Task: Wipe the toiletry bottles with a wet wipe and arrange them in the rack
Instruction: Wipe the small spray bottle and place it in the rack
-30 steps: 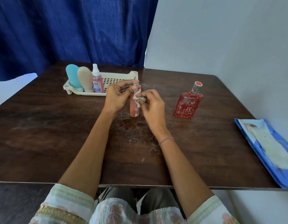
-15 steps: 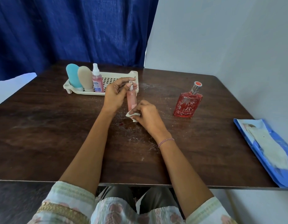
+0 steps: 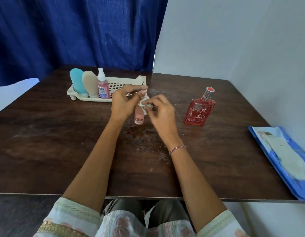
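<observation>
- While the left hand [image 3: 124, 103] curls its fingers round the top of the small pink bottle [image 3: 139, 117], that bottle hangs upright just under the fingers, base down by the tabletop; contact with the wood, cannot tell.
- Right hand [image 3: 161, 113] pinches the crumpled wet wipe [image 3: 144, 104] against the bottle's upper part, right between both sets of fingertips.
- Just beyond the left hand's fingertips sits the rack [image 3: 141, 79], its near rim close to the knuckles, perforated floor showing at the end nearest the hand.
- Further out past the left hand, at the rack's other end, stand a blue tube [image 3: 76, 81], a beige tube [image 3: 90, 83] and a pink spray bottle [image 3: 102, 84], side by side.
- Out beyond the right hand stands the red perfume bottle [image 3: 198, 111], well apart, bare wood between.
- Table [image 3: 62, 142] edge runs under both forearms; a blue wipe packet [image 3: 285, 159] overhangs the corner outside the right forearm.
</observation>
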Available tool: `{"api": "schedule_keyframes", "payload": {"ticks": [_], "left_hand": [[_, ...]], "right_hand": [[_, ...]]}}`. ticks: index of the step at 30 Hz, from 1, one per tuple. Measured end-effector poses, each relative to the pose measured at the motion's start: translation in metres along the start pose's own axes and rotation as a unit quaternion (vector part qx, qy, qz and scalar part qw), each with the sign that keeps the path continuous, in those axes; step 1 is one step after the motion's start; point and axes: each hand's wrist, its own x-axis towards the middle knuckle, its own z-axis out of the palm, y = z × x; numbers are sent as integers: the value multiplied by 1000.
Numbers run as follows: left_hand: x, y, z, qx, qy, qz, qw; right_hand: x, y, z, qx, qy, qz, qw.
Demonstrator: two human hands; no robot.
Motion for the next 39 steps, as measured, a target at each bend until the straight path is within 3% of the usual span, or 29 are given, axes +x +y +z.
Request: {"api": "schedule_keyframes", "payload": {"ticks": [5,16,21,24,27,30,32,37,39], "left_hand": [[1,2,-1,6,-20,26,999],[0,6,-6,-19,-50,-8,999],[0,7,-6,-10,-46,11,999],[1,5,-4,-9,-29,5,1000],[0,0,-2,-10,2,-11,1000],[-1,-1,-2,-15,9,-19,1000],[-1,-1,-2,-19,10,-15,1000],[-3,0,-1,-68,-25,-19,997],[-4,2,-1,-81,-37,-18,996]], "right_hand": [[-2,0,0,-22,13,-46,999],[4,9,6,43,33,58,997],[2,3,11,47,32,16,998],[-2,6,16,-2,-25,8,1000],[-9,11,22,-54,-146,38,987],[-11,10,22,-88,-172,45,980],[-10,8,21,-83,-145,34,985],[-4,5,10,33,27,38,998],[-1,2,7,53,61,26,996]]}}
